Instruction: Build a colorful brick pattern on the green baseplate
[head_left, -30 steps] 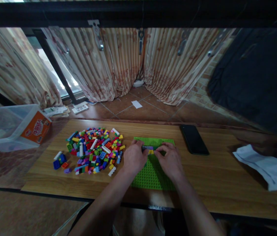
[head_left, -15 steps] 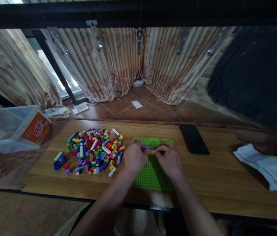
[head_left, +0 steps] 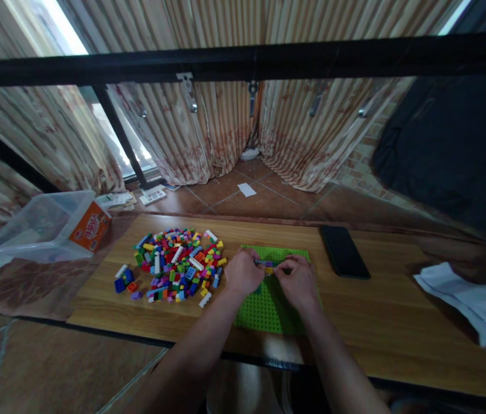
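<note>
Both of my hands meet over the upper half of a green studded baseplate. Between them is a short row of small toy bricks, purple and yellow among them. My left hand is closed on the left end of this row. From the other side my right hand pinches at its right end, thumb and forefinger together. Fingers cover much of the bricks, so I cannot tell whether they are pressed onto the plate or held just above it.
Left of the plate lies a big heap of mixed bricks, with several loose ones beside it. A black phone and crumpled white paper lie to the right. A clear plastic bin stands beyond the table's left end.
The view has tilted up and turned slightly left, so everything appears shifted right and a little lower. My hands stay at the same small bricks over the plate.
</note>
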Demonstrator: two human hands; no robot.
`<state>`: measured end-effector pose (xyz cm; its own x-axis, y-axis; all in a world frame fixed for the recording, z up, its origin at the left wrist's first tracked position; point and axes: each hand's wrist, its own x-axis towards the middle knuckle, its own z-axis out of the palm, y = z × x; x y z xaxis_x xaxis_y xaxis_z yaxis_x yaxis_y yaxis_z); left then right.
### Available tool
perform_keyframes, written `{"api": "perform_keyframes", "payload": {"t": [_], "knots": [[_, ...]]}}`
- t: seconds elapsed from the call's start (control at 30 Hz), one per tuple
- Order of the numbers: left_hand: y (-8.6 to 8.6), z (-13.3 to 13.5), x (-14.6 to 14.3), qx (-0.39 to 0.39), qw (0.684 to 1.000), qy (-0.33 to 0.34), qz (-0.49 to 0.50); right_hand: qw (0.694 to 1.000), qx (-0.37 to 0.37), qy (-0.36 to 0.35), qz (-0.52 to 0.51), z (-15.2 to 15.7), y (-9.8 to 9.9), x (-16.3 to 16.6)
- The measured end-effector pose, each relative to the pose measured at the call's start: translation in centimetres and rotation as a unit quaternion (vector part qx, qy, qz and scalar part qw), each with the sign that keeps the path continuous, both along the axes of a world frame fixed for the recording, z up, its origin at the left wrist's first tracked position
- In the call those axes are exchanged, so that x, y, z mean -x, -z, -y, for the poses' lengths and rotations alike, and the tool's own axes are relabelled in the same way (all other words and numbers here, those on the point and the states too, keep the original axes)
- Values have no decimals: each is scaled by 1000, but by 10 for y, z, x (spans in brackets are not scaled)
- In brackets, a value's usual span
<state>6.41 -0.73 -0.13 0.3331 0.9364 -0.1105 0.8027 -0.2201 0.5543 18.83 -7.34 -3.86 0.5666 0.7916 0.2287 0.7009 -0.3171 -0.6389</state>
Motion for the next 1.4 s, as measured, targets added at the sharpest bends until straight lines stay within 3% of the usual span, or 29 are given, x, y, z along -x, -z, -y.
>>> {"api": "perform_keyframes", "payload": {"t": [0.23,0.4,0.7,1.07,1.23,1.4], "knots": [[6,-3,5,1,999,6,37,1000,-22,-20,7,2,0,-3],[8,-1,7,-10,999,6,43,997,-16,-52,-49,6,-8,-12],[-1,16,8,-17,999,27,2,992,11,55,-109,-3,-29,-23],[5,20,4,-32,998,56,-18,996,49,29,-71,-4,-27,-16],[3,22,13,-23,996,85,20,994,21,50,-93,-5,-33,-13],[-5,14,26,-35,993,32,105,990,6,73,-124,-3,-36,-15]]}}
